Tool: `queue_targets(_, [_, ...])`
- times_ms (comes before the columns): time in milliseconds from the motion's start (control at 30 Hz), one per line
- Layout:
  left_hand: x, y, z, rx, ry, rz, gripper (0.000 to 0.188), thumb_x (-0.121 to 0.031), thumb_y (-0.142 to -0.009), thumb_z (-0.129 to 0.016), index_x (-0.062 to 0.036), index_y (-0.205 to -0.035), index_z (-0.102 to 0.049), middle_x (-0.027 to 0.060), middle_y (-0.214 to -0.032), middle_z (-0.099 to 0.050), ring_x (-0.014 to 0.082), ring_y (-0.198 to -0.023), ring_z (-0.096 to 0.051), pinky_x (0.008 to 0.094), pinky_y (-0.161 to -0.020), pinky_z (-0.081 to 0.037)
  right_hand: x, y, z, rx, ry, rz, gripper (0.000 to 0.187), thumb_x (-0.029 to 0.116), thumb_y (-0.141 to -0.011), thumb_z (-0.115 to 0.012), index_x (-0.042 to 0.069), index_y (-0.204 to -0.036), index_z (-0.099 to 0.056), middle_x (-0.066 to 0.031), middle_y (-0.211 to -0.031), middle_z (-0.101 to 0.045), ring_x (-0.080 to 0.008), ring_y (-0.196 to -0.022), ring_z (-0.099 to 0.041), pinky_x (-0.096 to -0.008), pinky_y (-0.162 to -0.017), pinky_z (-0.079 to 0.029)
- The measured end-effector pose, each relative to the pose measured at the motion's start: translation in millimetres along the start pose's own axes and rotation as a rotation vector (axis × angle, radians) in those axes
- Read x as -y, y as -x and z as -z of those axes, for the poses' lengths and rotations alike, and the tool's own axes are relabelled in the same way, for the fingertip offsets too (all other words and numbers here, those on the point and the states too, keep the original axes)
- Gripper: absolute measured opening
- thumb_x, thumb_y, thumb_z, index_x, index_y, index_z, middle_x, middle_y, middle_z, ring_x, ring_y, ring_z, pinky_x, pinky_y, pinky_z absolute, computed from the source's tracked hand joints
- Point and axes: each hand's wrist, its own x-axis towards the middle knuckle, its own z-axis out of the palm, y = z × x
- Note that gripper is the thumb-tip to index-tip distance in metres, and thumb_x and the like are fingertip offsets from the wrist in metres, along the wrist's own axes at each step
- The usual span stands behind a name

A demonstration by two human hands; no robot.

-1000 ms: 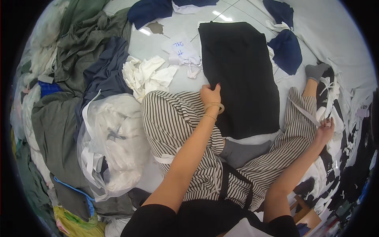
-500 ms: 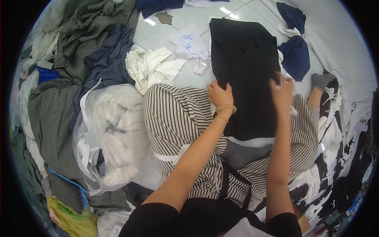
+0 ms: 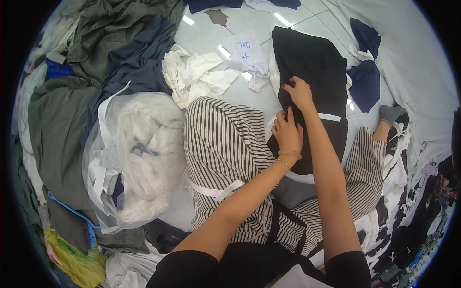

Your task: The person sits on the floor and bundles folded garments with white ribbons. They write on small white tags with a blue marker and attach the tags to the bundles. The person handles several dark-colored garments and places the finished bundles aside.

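A stack of folded black fabric (image 3: 314, 55) lies on the floor in front of me, with white edges showing along its left side. A white strip (image 3: 330, 117) crosses it, and part of it is hidden under my arm and hands. My left hand (image 3: 288, 134) rests at the stack's left edge, fingers apart and touching the fabric. Just above it, my right hand (image 3: 300, 93) is over the left part of the stack, with thumb and fingertips drawn together. What lies between those fingertips is too small to make out.
Crumpled white cloth (image 3: 192, 72) and a tied white pouch with blue marks (image 3: 249, 60) lie left of the stack. A clear bag of white material (image 3: 149, 158) stands by my striped knee. Navy pieces (image 3: 365, 84) lie to the right, and grey-green cloth (image 3: 62, 129) is heaped far left.
My right hand has moved left across the stack to beside my left hand. The white strip now shows across the black fabric. My left hand has shifted slightly right and nearer.
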Motion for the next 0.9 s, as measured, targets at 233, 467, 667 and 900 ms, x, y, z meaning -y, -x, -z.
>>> queue_targets(233, [-5, -5, 5, -0.062, 0.046, -0.047, 0.048, -0.014, -0.084, -0.065, -0.0047, -0.129, -0.052, 0.0182, -0.132, -0.043, 0.0359, -0.118, -0.046, 0.0497, -0.098, -0.035, -19, -3, -5, -0.049, -0.234, 0.004, 0.033, 0.023, -0.081, -0.076, -0.003, -0.097, -0.066, -0.0158, -0.08, -0.068, -0.0255, -0.071, -0.065, -0.0358, -0.067, -0.048])
queue_targets(467, [15, -54, -25, -0.232, 0.434, 0.14, 0.035, -0.016, -0.086, -0.068, -0.0003, -0.112, -0.049, 0.0201, -0.118, -0.049, 0.0352, -0.106, -0.052, 0.0439, -0.094, -0.043, -25, -7, -8, 0.005, -0.535, -0.075, 0.026, 0.013, -0.084, -0.074, -0.006, -0.1, -0.065, -0.0089, -0.081, -0.066, -0.0128, -0.076, -0.057, -0.0293, -0.071, -0.045])
queue_targets(667, [19, -60, -19, -0.071, 0.431, 0.313, 0.032, -0.021, -0.086, -0.071, 0.0004, -0.102, -0.053, 0.0129, -0.093, -0.056, 0.028, -0.088, -0.057, 0.0394, -0.078, -0.046, -22, -2, 0, 0.053, -0.663, -0.119, 0.018, 0.007, -0.088, -0.069, -0.006, -0.099, -0.065, -0.0043, -0.084, -0.065, -0.0092, -0.078, -0.055, -0.0256, -0.07, -0.043])
queue_targets(900, [14, -37, -22, -0.203, 0.239, 0.104, 0.019, -0.016, -0.088, -0.067, -0.0033, -0.084, -0.053, 0.0127, -0.08, -0.056, 0.0323, -0.077, -0.055, 0.0416, -0.072, -0.045, -24, 0, 6, 0.074, -0.796, -0.138, 0.008, 0.004, -0.09, -0.065, -0.003, -0.093, -0.064, -0.0004, -0.082, -0.061, -0.0063, -0.076, -0.05, -0.0231, -0.069, -0.04])
